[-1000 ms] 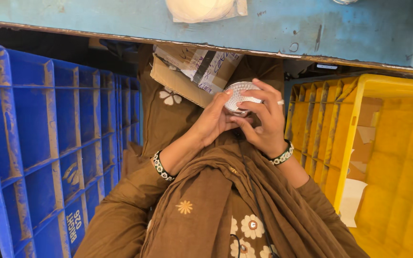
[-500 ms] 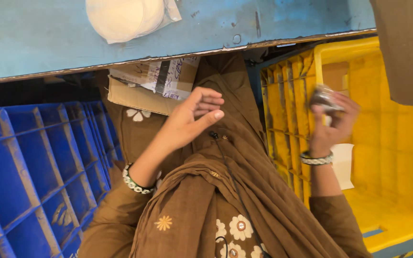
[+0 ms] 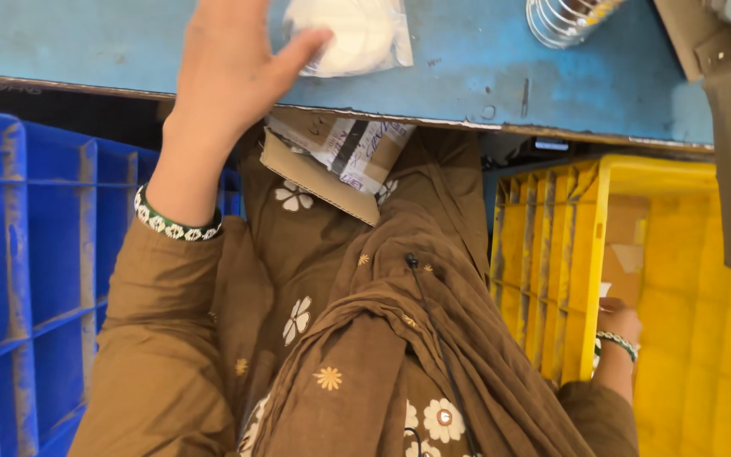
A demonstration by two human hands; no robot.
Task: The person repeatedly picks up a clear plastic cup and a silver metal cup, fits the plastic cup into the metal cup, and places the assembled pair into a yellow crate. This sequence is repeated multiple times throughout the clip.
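Left hand (image 3: pixel 226 63), fingers spread, reaches a bagged white round item (image 3: pixel 353 34) on the blue table (image 3: pixel 467 68), top cropped; right hand (image 3: pixel 619 326) inside the yellow crate (image 3: pixel 678 296), grip hidden behind its wall

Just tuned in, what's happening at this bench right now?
A seated person's left hand reaches up over the blue table, fingertips at a white round item in a clear bag. The right hand is down inside the yellow crate; whether it holds anything can't be seen. A blue crate stands on the left.
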